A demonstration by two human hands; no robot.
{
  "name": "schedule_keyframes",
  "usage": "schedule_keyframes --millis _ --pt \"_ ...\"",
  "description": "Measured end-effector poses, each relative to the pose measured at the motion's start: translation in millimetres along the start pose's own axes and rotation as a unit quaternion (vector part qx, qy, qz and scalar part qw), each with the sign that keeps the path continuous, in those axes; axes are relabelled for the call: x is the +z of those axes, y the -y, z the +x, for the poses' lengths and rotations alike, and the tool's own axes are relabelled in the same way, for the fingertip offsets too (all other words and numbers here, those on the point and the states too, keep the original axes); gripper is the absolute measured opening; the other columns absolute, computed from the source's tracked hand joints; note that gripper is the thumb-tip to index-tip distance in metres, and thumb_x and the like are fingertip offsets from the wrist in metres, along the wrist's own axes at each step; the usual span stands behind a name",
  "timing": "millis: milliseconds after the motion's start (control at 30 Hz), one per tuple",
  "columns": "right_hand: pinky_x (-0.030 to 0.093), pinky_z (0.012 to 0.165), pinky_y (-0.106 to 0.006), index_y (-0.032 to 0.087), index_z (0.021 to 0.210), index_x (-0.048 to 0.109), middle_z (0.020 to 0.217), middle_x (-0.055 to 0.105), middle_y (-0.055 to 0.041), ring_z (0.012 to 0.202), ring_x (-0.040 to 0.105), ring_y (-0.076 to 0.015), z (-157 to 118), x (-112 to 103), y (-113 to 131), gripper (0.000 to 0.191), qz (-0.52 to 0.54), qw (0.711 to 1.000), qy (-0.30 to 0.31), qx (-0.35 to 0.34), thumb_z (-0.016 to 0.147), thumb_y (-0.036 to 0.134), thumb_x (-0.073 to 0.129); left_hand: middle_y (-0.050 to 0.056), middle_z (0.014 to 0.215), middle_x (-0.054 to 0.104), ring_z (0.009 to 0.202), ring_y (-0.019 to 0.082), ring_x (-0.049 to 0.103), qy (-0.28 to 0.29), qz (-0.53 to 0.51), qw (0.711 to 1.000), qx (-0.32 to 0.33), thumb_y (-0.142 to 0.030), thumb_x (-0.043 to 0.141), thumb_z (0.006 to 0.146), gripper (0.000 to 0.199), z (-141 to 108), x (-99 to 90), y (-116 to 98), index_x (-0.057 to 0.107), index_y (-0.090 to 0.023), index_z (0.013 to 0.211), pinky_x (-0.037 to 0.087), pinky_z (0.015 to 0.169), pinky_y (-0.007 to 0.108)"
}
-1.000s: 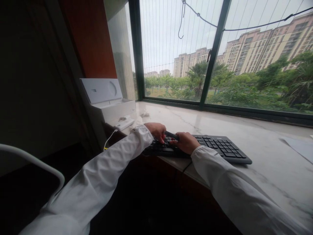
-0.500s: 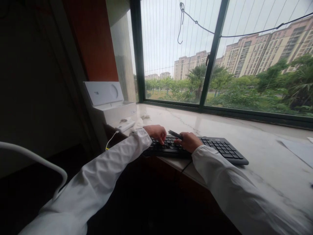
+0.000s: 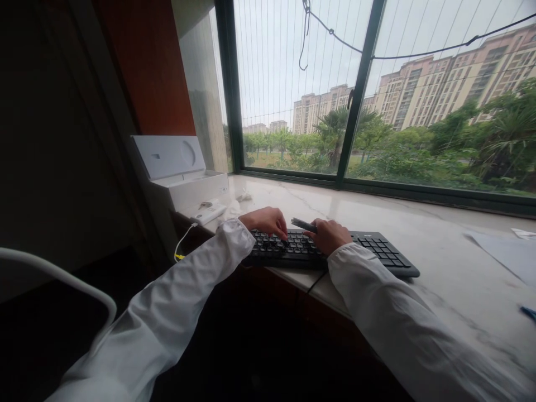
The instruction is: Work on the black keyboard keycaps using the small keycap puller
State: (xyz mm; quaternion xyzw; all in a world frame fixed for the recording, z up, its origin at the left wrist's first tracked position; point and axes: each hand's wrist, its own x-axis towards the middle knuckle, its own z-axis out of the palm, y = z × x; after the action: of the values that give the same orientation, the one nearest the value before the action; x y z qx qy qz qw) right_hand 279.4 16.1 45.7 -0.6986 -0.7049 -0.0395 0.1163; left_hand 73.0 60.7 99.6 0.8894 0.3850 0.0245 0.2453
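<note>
A black keyboard (image 3: pixel 381 251) lies along the front edge of the marble sill. My left hand (image 3: pixel 267 221) is over its left half, fingers bent down and pinched together at the keys. Whether anything small sits between those fingertips is hidden. My right hand (image 3: pixel 330 234) rests over the middle of the keyboard, closed around a slim dark tool (image 3: pixel 305 225). The tool's narrow end points left, toward my left hand, above the keys; its exact kind is unclear. Both forearms wear loose white sleeves.
An open white box (image 3: pixel 196 187) stands at the left by the window. Near it lie a white power strip (image 3: pixel 208 214) with a cable and some crumpled white material (image 3: pixel 244 195). Paper sheets (image 3: pixel 502 254) and a blue object (image 3: pixel 528 312) are at the right.
The view has shifted slightly, so the scene sits a little further left. My left fingertips have moved a little to the right along the keys. The tool stays in my right hand.
</note>
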Motion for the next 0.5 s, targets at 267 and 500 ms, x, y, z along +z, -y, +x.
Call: schedule_keyframes --millis 267,500 --pt "0.041 0.070 -0.034 0.021 0.104 0.063 0.099 0.065 -0.0135 0.089 0.061 -0.0269 0.2 -2.9 -6.6 0.043 -0.007 1.000 0.013 0.022 0.082 0.055 0.048 0.002 0.070 0.069 0.053 0.010 0.054 0.027 0.056 0.997 -0.048 -0.042 0.074 0.059 0.035 25.6 15.9 1.2 0.075 -0.019 0.084 0.041 0.058 0.022" --pt "0.041 0.071 -0.034 0.021 0.108 0.063 0.101 0.065 -0.0143 0.090 0.061 -0.0273 -0.5 -3.6 -3.8 0.047 -0.008 1.000 0.014 0.017 0.082 0.057 0.047 0.003 0.074 0.070 0.054 0.011 0.055 0.029 0.066 0.996 -0.061 -0.038 0.075 0.059 0.033 23.1 13.9 -7.0 0.075 -0.019 0.085 0.043 0.059 0.023"
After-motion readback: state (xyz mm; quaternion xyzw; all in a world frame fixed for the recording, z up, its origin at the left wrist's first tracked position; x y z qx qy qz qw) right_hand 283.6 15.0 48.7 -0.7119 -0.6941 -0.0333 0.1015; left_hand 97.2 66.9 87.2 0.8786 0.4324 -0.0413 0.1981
